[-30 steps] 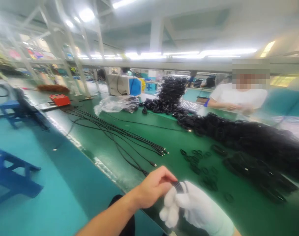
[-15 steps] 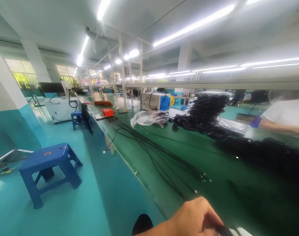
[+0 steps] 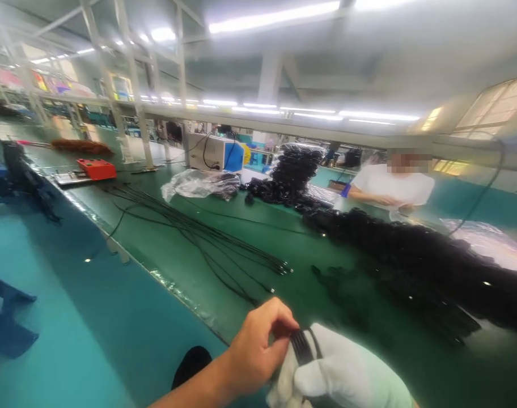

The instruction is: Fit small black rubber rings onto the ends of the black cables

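Note:
At the bottom of the view, my bare left hand [image 3: 261,345] is closed, its thumb and fingers pinching one end of a bundle of black cables [image 3: 301,347]. My right hand [image 3: 347,368], in a white glove, wraps round the same bundle, thumb across it. One cable loops over the glove's fingers. Just beyond my hands, several long black cables [image 3: 199,226] lie lengthwise on the green tabletop [image 3: 156,243], with small metallic connector ends towards me. The cables' path below my hands is hidden.
A long heap of black coiled cables [image 3: 394,243] lines the right side, with a taller stack [image 3: 296,167] behind. Farther back are a clear plastic bag [image 3: 190,184], a blue-and-white machine [image 3: 216,153] and a red device [image 3: 96,169]. A person [image 3: 390,184] works opposite. A blue stool [image 3: 5,317] stands left.
The view has turned right and slightly down. My gloved right hand and the cable bundle now show fully; before, only their edge appeared beside my left hand.

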A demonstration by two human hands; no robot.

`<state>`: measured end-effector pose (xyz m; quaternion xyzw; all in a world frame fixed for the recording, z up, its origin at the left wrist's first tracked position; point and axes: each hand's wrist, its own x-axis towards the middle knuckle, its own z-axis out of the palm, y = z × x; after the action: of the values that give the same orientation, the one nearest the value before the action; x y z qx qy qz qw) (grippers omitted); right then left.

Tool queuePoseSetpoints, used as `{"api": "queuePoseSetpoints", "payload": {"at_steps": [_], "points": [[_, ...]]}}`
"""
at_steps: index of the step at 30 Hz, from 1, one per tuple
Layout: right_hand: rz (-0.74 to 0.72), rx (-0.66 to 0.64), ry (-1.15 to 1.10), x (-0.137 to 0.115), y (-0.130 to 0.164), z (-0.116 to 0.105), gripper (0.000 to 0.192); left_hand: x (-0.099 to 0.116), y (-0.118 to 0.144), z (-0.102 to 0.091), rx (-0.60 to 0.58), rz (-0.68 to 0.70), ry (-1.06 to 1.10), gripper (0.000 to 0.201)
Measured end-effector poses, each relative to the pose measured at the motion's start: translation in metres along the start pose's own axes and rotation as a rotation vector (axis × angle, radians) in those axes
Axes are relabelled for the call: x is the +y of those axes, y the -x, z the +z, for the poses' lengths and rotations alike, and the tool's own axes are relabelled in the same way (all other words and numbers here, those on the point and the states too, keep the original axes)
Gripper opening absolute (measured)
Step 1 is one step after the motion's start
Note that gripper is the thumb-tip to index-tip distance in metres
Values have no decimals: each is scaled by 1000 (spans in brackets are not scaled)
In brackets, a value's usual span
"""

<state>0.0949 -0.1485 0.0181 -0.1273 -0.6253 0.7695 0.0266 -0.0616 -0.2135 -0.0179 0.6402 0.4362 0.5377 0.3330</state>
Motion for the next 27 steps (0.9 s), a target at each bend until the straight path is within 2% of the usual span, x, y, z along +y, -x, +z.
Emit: {"api": "queuePoseSetpoints", "payload": {"at_steps": [5,11,13,15,17,18,22,25,27], "points": [[63,-16,171,-17,7,-6,29,-1,-1,13,114,216,-130,16],[39,26,185,-22,17,-7,28,2,-7,22,197,407,-208,23],[23,-24,137,-23,18,-6,28,8,-9,21,139,376,-210,26],[22,-85,75,-24,18,-5,29,14,-13,18,-15,308,-221,31],[19,-88,57,-25,19,-4,29,18,-18,15,-130,310,-228,32],[11,-57,74,-26,20,-3,29,19,-21,14,-140,343,-232,31],[-32,85,152,-32,23,8,34,16,-29,11,-53,499,-232,21],[-28,210,216,-32,29,18,42,14,-32,9,-101,536,-223,20],[-15,276,248,-30,37,21,48,14,-32,7,-140,510,-218,22]]}}
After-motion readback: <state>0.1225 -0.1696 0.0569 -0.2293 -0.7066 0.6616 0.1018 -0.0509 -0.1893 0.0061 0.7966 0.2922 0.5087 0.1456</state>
